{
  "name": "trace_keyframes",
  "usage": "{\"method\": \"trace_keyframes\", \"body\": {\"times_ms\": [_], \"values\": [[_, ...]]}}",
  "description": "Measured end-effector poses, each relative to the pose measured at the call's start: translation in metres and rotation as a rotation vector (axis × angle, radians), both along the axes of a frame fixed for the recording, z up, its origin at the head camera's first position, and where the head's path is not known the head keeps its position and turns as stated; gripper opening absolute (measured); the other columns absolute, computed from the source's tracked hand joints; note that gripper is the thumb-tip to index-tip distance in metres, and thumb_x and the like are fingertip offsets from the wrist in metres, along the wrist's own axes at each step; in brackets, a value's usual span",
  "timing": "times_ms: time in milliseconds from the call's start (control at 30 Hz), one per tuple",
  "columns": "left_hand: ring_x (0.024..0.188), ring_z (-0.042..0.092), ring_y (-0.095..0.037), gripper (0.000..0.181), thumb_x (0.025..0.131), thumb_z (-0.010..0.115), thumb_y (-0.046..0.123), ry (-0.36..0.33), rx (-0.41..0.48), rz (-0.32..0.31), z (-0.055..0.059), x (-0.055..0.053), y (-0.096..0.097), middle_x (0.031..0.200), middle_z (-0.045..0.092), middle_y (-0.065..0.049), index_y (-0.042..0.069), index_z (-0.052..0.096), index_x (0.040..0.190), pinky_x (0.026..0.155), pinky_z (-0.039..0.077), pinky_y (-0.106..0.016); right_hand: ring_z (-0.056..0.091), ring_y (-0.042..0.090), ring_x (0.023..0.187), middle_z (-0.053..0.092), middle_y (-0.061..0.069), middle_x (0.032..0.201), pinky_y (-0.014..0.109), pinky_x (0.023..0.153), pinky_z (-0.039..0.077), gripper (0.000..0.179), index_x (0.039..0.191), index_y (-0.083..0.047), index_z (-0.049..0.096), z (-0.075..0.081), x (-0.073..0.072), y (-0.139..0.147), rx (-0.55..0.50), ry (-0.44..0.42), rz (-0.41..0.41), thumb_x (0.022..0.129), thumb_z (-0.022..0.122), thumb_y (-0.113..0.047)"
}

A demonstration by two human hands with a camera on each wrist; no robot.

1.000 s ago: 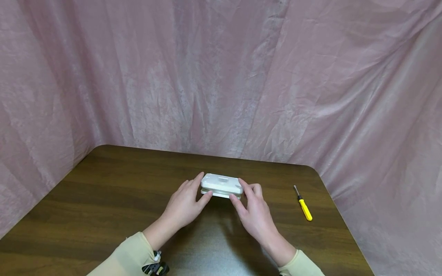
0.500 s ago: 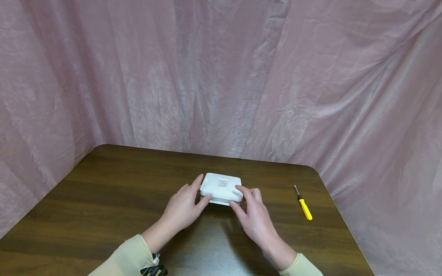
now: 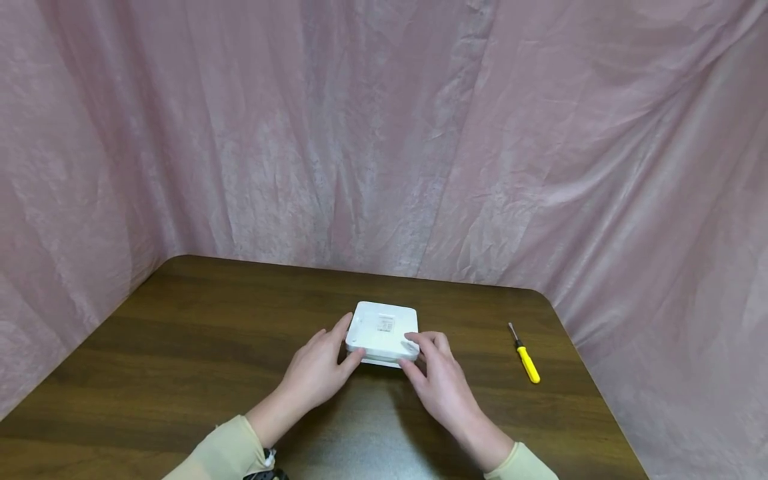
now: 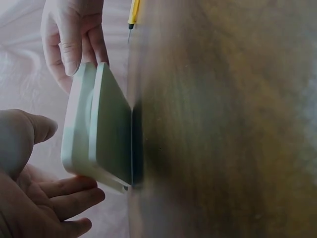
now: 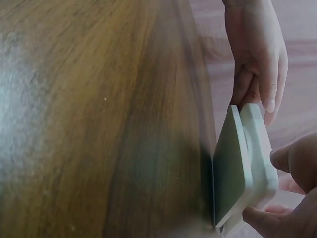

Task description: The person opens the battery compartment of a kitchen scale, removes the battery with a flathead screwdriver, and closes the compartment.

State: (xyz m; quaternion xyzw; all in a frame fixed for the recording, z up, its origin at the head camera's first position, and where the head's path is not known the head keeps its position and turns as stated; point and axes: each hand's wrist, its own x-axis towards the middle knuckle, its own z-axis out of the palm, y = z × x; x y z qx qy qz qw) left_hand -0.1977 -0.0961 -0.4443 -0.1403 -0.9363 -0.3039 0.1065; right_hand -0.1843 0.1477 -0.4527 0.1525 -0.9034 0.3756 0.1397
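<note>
- The left hand (image 3: 313, 370) holds the white box (image 3: 373, 339) at its left side, thumb and fingers spread.
- The right hand (image 3: 445, 387) pinches its near right corner.
- Between the hands, its near edge has tipped down; apparently it is closer to lying flat.
- Right of the right hand, well apart: yellow screwdriver (image 3: 527, 363).

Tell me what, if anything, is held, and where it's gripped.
A white box, by its two near corners: left hand on the left, right hand on the right.
</note>
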Motion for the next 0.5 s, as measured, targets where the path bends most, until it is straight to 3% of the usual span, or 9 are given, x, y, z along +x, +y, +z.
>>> {"method": "trace_keyframes", "body": {"times_ms": [267,400,500], "values": [[0.133,0.065,-0.048,0.071,0.106,0.078,0.034,-0.036,-0.013,-0.021,-0.008,0.003,-0.002,0.139,0.075,-0.011,0.005,0.049,0.164,0.108,0.053,-0.068,0.073,0.031,0.114,0.063,0.011,0.139,0.054,0.094,0.060,0.039,0.139,-0.007,0.073,-0.002,0.005,0.001,0.133,0.016,0.015,0.103,0.082,-0.018],[0.124,0.070,-0.044,0.069,0.105,0.078,0.034,-0.041,-0.034,-0.027,-0.011,0.006,-0.002,0.132,0.078,-0.012,0.004,0.053,0.162,0.096,0.060,-0.063,0.074,0.033,0.112,0.064,0.012,0.140,0.054,0.093,0.062,0.036,0.135,-0.006,0.075,-0.005,0.006,0.001,0.178,0.024,0.035,0.102,0.082,-0.018],[0.124,0.070,-0.042,0.068,0.105,0.078,0.034,-0.047,-0.043,-0.033,-0.011,0.007,-0.002,0.135,0.077,-0.013,0.004,0.054,0.161,0.095,0.060,-0.061,0.075,0.030,0.111,0.065,0.011,0.139,0.052,0.092,0.062,0.033,0.132,-0.007,0.076,-0.006,0.007,0.000,0.200,0.027,0.044,0.102,0.082,-0.019]]}}
